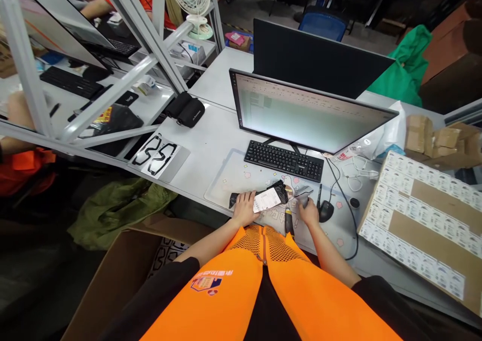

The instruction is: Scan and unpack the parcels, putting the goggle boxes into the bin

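Note:
My left hand (pixel 244 209) grips the near-left end of a small parcel in black plastic wrap (pixel 280 186), fingers across it. A white printed label (pixel 266 200) lies on the parcel's top side. Its right end looks crumpled. My right hand (pixel 309 213) is closed on a grey piece of plastic film (pixel 303 195), just right of the parcel. Between my hands, close to my body, lies a utility knife (pixel 288 221) with a yellow and black handle. Under all this is a pale printed desk mat (pixel 222 185).
A keyboard (pixel 284 160) and monitor (pixel 309 115) stand beyond the mat. A mouse (pixel 326 211) and pen (pixel 319 196) lie right of my hand. A label-covered cardboard box (pixel 422 220) fills the right side. An open carton (pixel 113 280) stands below left. Another person's arm (pixel 18 112) shows at far left.

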### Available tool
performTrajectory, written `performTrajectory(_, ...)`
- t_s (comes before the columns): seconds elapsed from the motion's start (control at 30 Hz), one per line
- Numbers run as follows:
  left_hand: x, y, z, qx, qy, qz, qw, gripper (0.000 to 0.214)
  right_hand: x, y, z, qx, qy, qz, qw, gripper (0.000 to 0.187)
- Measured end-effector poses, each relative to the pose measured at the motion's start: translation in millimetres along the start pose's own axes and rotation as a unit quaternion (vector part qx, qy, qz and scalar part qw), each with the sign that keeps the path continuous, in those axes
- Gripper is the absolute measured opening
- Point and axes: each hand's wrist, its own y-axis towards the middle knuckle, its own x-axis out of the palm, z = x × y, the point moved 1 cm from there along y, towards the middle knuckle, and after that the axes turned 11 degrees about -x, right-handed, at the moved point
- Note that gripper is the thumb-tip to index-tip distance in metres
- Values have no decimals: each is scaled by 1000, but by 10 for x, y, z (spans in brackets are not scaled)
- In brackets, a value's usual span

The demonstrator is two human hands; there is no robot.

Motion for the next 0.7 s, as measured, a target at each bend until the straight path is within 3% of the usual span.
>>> performTrajectory(0.07, 13, -1, -10, -1, -1, 4, 1000, 93, -158, 138, -20, 4, 9, 23, 1000, 71)
performTrajectory(0.2, 29, -7, -18, 2, -5, 11, 1000, 88, -571, 536, -261, -40, -17, 129, 991, 62)
performTrajectory(0.3, 32, -5, -16, 5, -7, 22, 1000, 85, -736, 834, -499, -77, -56, 74, 993, 57)
performTrajectory(0.43, 43, 5, -18, 4, -8, 14, 1000, 85, -715, 1037, -719, -52, -95, -31, 994, 50)
performTrajectory(0.57, 49, 15, -27, 4, -8, 11, 1000, 84, -610, 1055, -815, -30, -109, -40, 993, 43)
performTrajectory(0.7, 50, -1, -5, 1, -8, 9, 1000, 85, -605, 1102, -871, -53, -107, -41, 992, 52)
